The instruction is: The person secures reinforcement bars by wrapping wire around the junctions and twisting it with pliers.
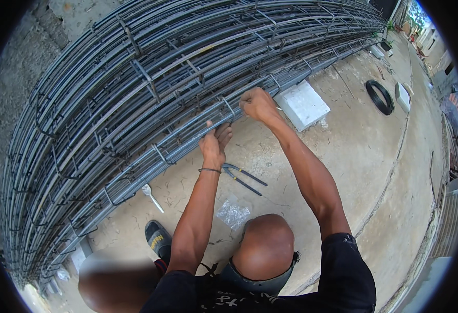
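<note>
A long stack of steel rebar cages [187,68] runs across the view, with square stirrups around ribbed bars. My left hand [216,145] is at the cage's near lower edge, its thumb up against a ribbed bar [187,144] and its fingers spread apart beside it. A little farther right, my right hand [259,106] is closed at the cage beside a stirrup [229,107]. Whatever its fingers pinch is hidden. Pincers [243,178] with black and yellow handles lie on the ground, jaws close to my left wrist.
A white block [304,105] lies against the cage, right of my right hand. Farther right are a black wire coil [379,97] and another white block [402,97]. A white plastic spoon [153,198] and clear plastic wrap [233,213] lie on the concrete floor [369,161].
</note>
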`<state>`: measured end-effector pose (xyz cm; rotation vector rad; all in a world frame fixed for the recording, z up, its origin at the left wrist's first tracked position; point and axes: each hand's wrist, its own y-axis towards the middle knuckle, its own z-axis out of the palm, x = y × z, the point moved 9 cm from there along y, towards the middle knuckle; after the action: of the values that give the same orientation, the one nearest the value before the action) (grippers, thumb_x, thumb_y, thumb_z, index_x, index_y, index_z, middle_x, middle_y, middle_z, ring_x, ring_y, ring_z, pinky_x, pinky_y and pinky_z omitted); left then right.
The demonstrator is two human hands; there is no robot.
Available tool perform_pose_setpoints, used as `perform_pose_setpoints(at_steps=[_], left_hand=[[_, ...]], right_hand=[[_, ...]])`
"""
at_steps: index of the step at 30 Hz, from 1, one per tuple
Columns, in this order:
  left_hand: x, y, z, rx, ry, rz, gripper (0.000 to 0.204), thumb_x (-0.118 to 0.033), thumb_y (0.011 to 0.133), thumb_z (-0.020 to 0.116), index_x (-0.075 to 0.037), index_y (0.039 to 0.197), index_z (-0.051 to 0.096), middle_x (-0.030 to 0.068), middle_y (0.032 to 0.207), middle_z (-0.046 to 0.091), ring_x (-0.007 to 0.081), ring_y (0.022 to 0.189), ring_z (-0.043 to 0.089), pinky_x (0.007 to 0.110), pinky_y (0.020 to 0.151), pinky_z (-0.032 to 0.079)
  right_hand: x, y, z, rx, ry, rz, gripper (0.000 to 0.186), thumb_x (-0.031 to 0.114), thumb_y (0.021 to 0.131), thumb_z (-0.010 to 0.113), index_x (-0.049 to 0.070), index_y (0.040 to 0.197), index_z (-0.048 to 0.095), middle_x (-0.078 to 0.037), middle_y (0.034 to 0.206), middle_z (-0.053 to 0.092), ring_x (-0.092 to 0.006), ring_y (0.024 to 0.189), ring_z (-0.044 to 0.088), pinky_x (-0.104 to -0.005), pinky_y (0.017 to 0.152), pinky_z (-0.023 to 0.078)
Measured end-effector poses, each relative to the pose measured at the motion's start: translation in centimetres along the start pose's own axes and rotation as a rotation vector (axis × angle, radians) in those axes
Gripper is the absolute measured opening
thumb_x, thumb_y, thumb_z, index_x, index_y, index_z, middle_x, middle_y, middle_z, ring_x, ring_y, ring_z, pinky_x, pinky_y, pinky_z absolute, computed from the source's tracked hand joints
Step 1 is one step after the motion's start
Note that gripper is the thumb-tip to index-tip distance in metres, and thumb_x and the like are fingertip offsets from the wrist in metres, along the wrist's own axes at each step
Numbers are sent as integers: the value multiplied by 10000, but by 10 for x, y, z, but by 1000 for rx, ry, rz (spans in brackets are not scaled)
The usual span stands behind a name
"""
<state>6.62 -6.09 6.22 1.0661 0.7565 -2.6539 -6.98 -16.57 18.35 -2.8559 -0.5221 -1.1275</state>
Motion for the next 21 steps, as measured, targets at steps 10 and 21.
perform_pose_setpoints(at_steps=[10, 21], left_hand=[[17, -6, 5, 117, 84, -187, 164, -137, 872, 623, -36, 1002, 629, 94, 943, 674, 189, 855, 656, 292, 748, 534], [16, -3, 20, 215, 20, -310, 101, -145, 857, 622, -51, 893, 625, 37, 776, 617, 136, 690, 547, 245, 571, 389]], right_hand=[[8, -11, 2, 161, 14, -23, 212, 179, 786, 654, 8, 900, 703, -139, 726, 677, -248, 730, 659, -369, 693, 491], [-31, -69, 41, 41, 810, 123, 206, 54, 893, 569, -13, 1071, 647, -68, 776, 658, -108, 692, 587, -249, 629, 470]])
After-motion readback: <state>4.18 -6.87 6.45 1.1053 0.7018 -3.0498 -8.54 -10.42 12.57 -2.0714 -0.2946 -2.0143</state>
